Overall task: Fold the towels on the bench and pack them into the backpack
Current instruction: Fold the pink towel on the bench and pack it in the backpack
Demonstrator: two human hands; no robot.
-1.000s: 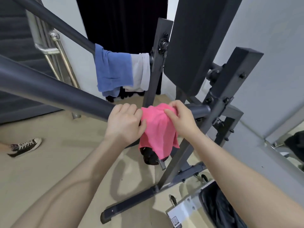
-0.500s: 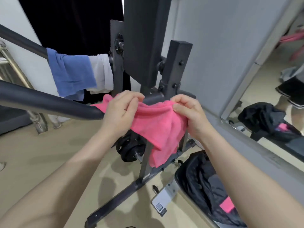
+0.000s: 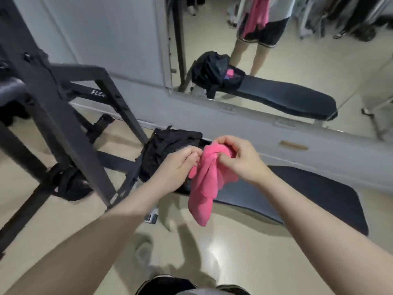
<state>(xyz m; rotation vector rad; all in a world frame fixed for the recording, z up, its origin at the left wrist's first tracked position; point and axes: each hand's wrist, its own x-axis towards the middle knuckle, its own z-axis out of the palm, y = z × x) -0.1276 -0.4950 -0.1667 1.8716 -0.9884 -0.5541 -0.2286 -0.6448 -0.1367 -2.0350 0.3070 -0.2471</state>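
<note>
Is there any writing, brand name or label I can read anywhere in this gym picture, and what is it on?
"FLE": white letters on the dark rack frame bar; the rest is cut off by another bar.
White sticker under the bench: too blurred to read.
Nothing readable on the pink towel or backpack.

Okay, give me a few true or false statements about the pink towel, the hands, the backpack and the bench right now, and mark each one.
1. Both hands, left and right, hold the pink towel. True.
2. The pink towel lies neatly folded on the bench. False: it hangs bunched from the hands, above the bench.
3. The black backpack sits at the end of the bench. True.
4. The backpack is on the person's back. False: it rests on the bench.
5. A mirror on the wall reflects the bench. True.
</note>
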